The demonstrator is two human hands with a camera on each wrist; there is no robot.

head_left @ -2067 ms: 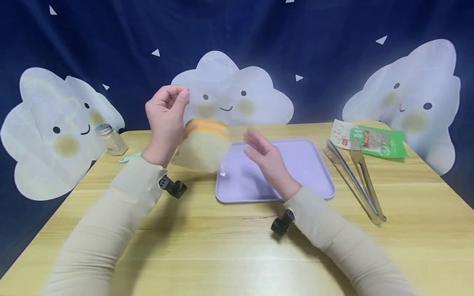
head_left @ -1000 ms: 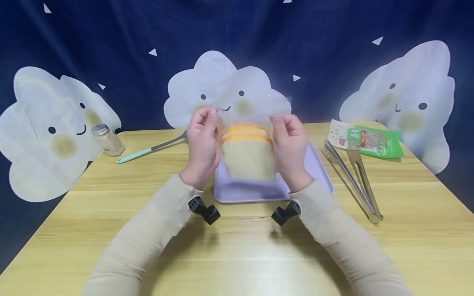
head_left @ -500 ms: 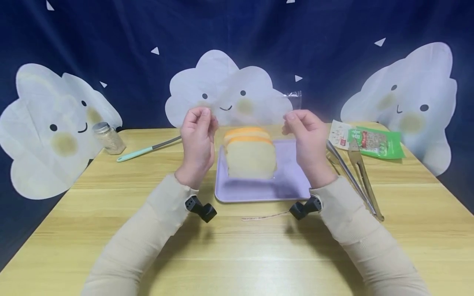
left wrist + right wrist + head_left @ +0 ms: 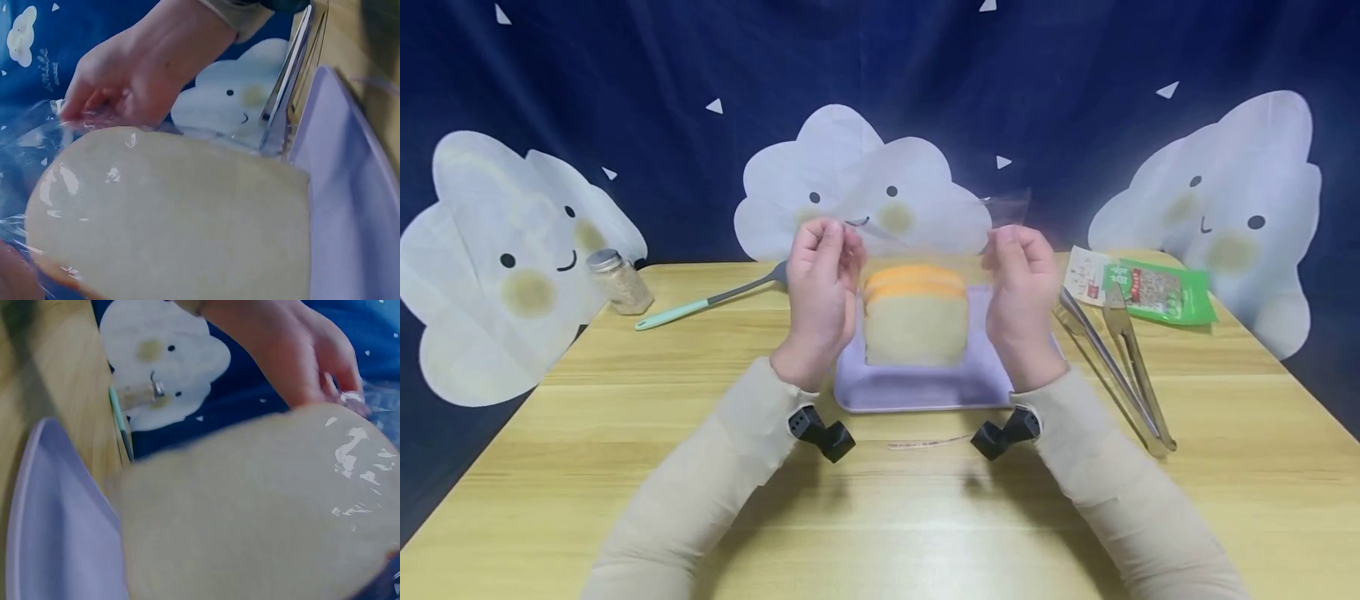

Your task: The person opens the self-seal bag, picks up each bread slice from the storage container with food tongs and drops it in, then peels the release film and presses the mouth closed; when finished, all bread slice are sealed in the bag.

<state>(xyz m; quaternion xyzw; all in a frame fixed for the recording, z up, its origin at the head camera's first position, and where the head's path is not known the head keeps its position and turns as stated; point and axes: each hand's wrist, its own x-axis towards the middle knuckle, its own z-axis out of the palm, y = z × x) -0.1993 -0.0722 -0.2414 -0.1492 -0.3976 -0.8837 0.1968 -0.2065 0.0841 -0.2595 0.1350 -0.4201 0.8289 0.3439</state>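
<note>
A clear plastic bag (image 4: 1007, 208) with sliced bread (image 4: 916, 329) inside hangs between my two hands. My left hand (image 4: 823, 292) pinches the bag's upper left part between thumb and fingers. On the other side my right hand (image 4: 1021, 292) pinches the upper right part, where a loose flap of film sticks up. The bread's pale face is toward me, its orange-brown crust on top. Behind and below it lies the lilac tray (image 4: 917, 396); whether the bag touches it I cannot tell. Glints on the film show in the left wrist view over the bread (image 4: 169, 212).
Metal tongs (image 4: 1123, 367) lie right of the tray, by a green and white packet (image 4: 1157, 290). At the left are a glass jar (image 4: 620, 282) with a grey lid and a mint-handled utensil (image 4: 700, 307). A thin printed strip (image 4: 928, 442) lies in front.
My left hand has brought the bagged bread from the left to above the tray. My right hand, free at first, has taken hold of the bag. Lately both hands shifted slightly.
</note>
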